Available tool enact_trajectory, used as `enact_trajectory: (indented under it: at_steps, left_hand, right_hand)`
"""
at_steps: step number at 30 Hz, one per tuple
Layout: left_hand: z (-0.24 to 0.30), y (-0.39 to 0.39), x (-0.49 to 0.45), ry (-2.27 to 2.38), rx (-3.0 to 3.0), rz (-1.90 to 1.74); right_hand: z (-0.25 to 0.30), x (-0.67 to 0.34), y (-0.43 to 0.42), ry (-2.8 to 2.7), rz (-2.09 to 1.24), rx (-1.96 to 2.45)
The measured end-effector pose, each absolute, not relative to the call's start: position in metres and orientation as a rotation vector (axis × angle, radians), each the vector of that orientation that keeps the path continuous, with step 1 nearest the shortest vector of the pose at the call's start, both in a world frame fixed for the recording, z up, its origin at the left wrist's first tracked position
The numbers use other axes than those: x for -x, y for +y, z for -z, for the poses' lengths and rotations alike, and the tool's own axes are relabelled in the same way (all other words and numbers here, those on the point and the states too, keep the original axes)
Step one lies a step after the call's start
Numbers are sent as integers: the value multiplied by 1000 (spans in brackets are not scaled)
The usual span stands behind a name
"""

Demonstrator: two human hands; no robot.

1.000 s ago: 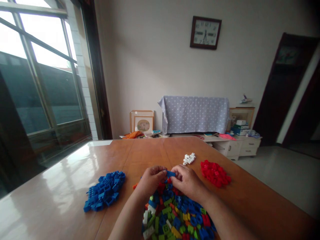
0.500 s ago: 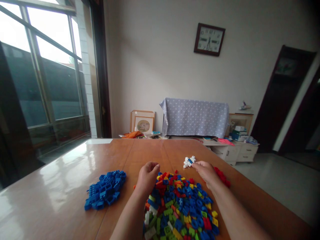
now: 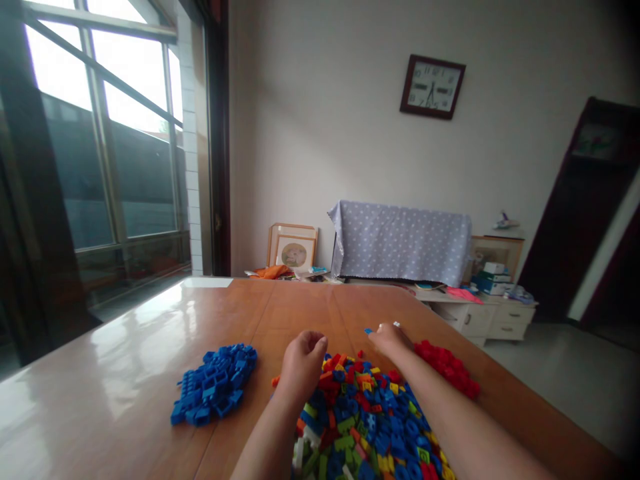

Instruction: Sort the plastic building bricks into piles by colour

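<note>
My right hand (image 3: 393,341) is closed in a pinch, with a small blue building block (image 3: 369,331) at its fingertips. Behind that hand a few white blocks (image 3: 397,324) peek out; the hand hides the others. My left hand (image 3: 303,365) hovers at the upper left edge of a big mixed pile of building blocks (image 3: 370,420) in blue, red, green, yellow, orange and white. Its fingers are curled together, and whatever may be between them is hidden.
A heap of blue blocks (image 3: 215,383) lies to the left on the brown table (image 3: 120,393). Red blocks (image 3: 447,368) form a heap beyond my right forearm. Past the table's far edge stands a low white cabinet (image 3: 475,320) beside a cloth-covered object (image 3: 403,240).
My right hand has drawn back left from the white blocks, bringing a blue block out at its fingertips. My left hand stays pinched near the pile. The view has turned slightly left.
</note>
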State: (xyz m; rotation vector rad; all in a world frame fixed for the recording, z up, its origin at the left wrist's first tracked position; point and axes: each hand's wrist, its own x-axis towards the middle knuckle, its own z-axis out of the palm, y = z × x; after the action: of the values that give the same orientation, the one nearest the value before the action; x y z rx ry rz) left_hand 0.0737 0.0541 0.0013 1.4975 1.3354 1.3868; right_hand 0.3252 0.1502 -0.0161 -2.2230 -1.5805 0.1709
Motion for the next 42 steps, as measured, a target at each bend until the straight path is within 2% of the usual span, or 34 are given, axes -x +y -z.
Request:
enact_trajectory:
  at_steps: [16,26,33,42]
  left_hand:
    - [-7,49,-72,1460,-1574,-1374]
    - [-19,43,-73,1509,-1538,-1360]
    - [-16,44,-74,1491,-1584,-1353]
    - [-12,45,-74,1501,-1620,-1347]
  right_hand:
    - [22,-310,186,-1764,-197,2373]
    - [15,-327,164,-1927,-304,2079]
    - [30,-320,148,-2055,-595,1781]
    - [20,-319,136,-2051,-933,1585]
